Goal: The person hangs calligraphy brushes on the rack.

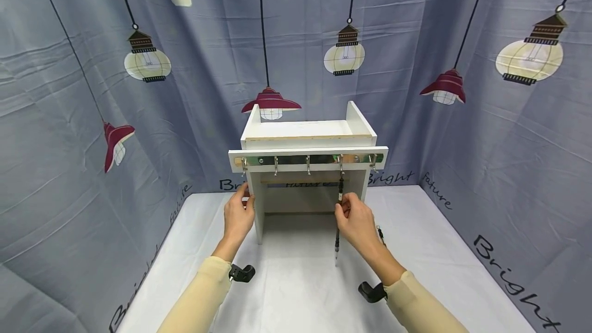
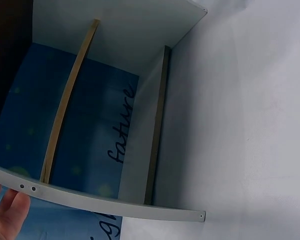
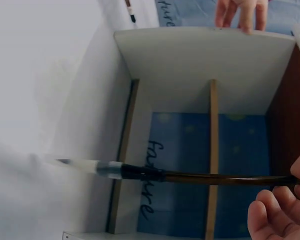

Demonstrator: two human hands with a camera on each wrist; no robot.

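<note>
Two hands at a white hook rack — a brush hanging from one hook.

The right hand [image 1: 355, 220] pinches the shaft of a dark calligraphy brush [image 1: 338, 230] between thumb and fingertips; the brush hangs upright from the fourth hook [image 1: 341, 164] from the left, its pale tip just above the white table [image 1: 439, 251]. To the left, the left hand [image 1: 238, 217] curls its fingers round the near edge of the left side panel of the white shelf rack [image 1: 307, 140] — which stands towards the table's far edge. Another brush [image 1: 381, 234] lies on the table just right of the right hand. Behind hangs a grey-blue lamp-printed curtain [image 1: 509, 132].
</note>
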